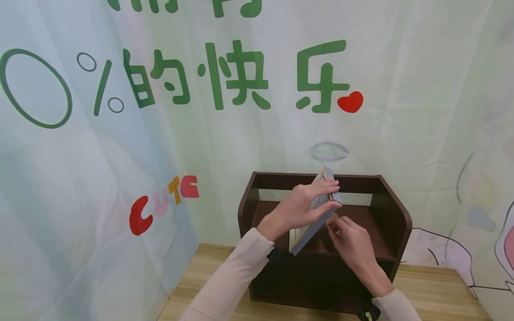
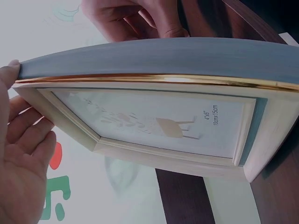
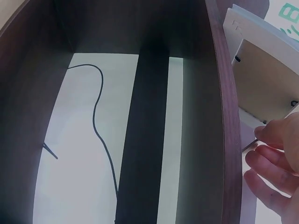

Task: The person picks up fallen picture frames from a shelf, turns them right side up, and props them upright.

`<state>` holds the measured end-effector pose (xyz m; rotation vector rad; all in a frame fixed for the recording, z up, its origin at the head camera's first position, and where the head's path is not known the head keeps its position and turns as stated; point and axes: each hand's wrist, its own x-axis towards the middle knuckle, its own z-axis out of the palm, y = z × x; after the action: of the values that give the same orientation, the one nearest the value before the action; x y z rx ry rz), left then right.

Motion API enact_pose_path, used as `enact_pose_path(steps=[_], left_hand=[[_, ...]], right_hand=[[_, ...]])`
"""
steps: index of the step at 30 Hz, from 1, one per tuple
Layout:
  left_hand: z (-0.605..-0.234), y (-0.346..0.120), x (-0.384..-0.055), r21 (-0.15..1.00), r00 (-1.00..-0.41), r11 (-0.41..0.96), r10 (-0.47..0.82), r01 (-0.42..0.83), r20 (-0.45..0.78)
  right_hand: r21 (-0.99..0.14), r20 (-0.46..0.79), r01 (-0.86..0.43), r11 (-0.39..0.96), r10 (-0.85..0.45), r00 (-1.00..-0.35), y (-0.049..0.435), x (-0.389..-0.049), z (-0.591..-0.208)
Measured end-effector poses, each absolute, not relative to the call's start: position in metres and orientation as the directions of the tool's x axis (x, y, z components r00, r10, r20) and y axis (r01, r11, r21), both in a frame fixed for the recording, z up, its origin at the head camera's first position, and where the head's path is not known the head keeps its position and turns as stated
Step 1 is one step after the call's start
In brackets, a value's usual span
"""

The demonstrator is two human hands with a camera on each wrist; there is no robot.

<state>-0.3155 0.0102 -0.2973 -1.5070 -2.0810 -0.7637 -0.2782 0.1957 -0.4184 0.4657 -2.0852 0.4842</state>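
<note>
A photo frame (image 1: 311, 234) with blue-grey sides, a gold line and a pale front is held tilted above the dark wooden shelf unit (image 1: 385, 223). My left hand (image 1: 303, 205) grips one end of it, thumb on one edge and fingers on the other. In the left wrist view, the frame (image 2: 154, 58) shows a plant-pot picture insert (image 2: 170, 127) with size print. Behind it, my right hand (image 1: 355, 240) pinches a thin piece, seemingly its stand. The right wrist view shows the tan backing (image 3: 261, 79) with small dark clips, beside the right fingers (image 3: 266, 161).
The shelf unit has a raised back rail (image 1: 277, 180) and side walls, with a lower compartment (image 1: 309, 281). It stands on a wood-grain table (image 1: 433, 290). A printed curtain (image 1: 241, 133) with green characters hangs behind and at the left.
</note>
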Motion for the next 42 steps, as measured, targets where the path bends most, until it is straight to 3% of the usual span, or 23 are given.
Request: enact_pose_path(steps=[12, 18, 24, 27, 32, 37, 42], left_hand=[[-0.293, 0.018, -0.315, 0.127, -0.272, 0.251, 0.714, 0.96, 0.645], [-0.288, 0.015, -0.316, 0.155, -0.302, 0.265, 0.722, 0.952, 0.622], [-0.291, 0.007, -0.331, 0.194, -0.319, 0.259, 0.65, 0.946, 0.69], [-0.298, 0.004, -0.343, 0.248, -0.368, 0.276, 0.603, 0.929, 0.707], [-0.312, -0.003, -0.358, 0.448, -0.526, 0.278, 0.515, 0.85, 0.677], [-0.323, -0.007, -0.369, 0.598, -0.654, 0.287, 0.473, 0.748, 0.59], [-0.329, -0.009, -0.383, 0.696, -0.736, 0.306, 0.479, 0.65, 0.478]], right_hand=[[-0.155, 0.86, -0.479, 0.864, -0.121, -0.497, 0.2, -0.274, -0.415], [-0.197, 0.865, -0.506, 0.84, -0.094, -0.493, 0.196, -0.266, -0.414], [-0.268, 0.869, -0.53, 0.805, -0.036, -0.494, 0.188, -0.252, -0.408], [-0.312, 0.865, -0.534, 0.786, 0.002, -0.502, 0.184, -0.245, -0.404], [-0.404, 0.846, -0.523, 0.75, 0.089, -0.526, 0.173, -0.232, -0.397], [-0.481, 0.811, -0.486, 0.73, 0.161, -0.562, 0.16, -0.224, -0.389], [-0.513, 0.777, -0.463, 0.723, 0.163, -0.608, 0.151, -0.223, -0.383]])
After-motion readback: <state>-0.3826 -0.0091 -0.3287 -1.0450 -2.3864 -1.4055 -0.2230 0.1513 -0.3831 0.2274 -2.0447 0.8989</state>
